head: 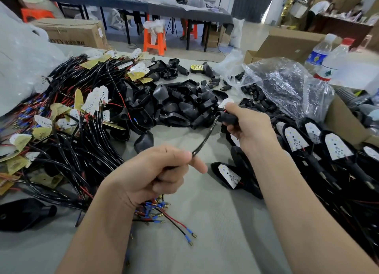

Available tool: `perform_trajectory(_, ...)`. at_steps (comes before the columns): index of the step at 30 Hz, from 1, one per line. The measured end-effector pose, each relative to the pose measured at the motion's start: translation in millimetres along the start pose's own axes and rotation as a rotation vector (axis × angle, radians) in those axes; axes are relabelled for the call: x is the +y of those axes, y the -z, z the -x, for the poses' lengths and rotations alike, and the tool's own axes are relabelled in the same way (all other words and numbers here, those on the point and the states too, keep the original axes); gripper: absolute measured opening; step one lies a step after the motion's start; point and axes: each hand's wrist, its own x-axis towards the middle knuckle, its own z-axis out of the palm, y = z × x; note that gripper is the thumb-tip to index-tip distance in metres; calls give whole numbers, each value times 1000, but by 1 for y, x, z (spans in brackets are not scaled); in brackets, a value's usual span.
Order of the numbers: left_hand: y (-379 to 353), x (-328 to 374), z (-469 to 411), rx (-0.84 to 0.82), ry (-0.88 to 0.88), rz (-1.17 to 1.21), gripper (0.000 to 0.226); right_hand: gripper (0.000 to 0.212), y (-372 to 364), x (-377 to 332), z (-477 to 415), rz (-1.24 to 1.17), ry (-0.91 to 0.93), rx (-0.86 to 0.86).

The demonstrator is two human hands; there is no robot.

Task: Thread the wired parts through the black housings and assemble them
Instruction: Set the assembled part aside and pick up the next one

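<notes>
Head view: left hand (155, 171) pinches thin black sheathed cable (205, 140), right hand (250, 126) grips black plastic housing (226, 117); yanking hard might tear its wires.

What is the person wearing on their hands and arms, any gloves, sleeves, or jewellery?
Nothing that shows. The left hand and right hand are bare, with no gloves, rings or finger tape. The left forearm and right forearm are bare too, all the way to the bottom edge of the picture: no sleeve, cuff, watch or wristband is in view.
</notes>
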Motion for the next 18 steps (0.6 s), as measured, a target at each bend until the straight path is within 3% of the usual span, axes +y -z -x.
perform_trajectory(3,-1,-1,0,-93,38,23,39,19,0,1,0,3,47,-78)
perform_trajectory(6,0,-3,-11,18,104,64,60,30,-1,4,6,45,38,-309)
perform_trajectory(8,-2,-6,-21,111,106,73,56,36,-2,7,10,91,6,-450)
perform_trajectory(12,-11,-11,-38,319,21,147,36,27,-5,14,21,219,14,-635)
perform_trajectory(15,-10,-14,-42,426,-36,126,26,19,-9,21,29,288,64,-646)
perform_trajectory(18,-9,-15,-42,396,-55,115,26,9,-15,29,38,288,79,-570)
